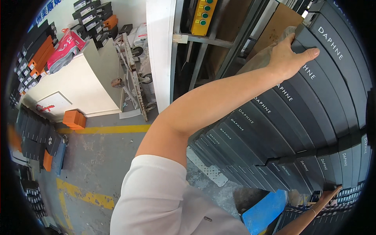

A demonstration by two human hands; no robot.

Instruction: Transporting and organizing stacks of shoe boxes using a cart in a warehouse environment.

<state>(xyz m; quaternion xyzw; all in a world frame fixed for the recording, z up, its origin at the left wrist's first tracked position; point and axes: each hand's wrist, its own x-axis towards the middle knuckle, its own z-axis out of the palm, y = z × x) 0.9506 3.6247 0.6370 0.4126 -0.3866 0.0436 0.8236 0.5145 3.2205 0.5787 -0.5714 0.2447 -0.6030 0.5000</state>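
A tall stack of dark grey shoeboxes with white lettering fills the right side, box upon box. My left hand grips the far end of a shoebox high in the stack. Its thumb lies along the lettered face and the fingers curl over the back edge, partly hidden. At the lower right, my right hand holds the near end of the stack from below, its fingers against a shoebox's edge and only partly visible. A thin bracelet circles the right wrist.
Behind the stack stands a metal frame with a yellow button panel. A blue sheet lies under the stack. Left are a white cabinet, an orange box, more stacked shoeboxes and yellow floor lines.
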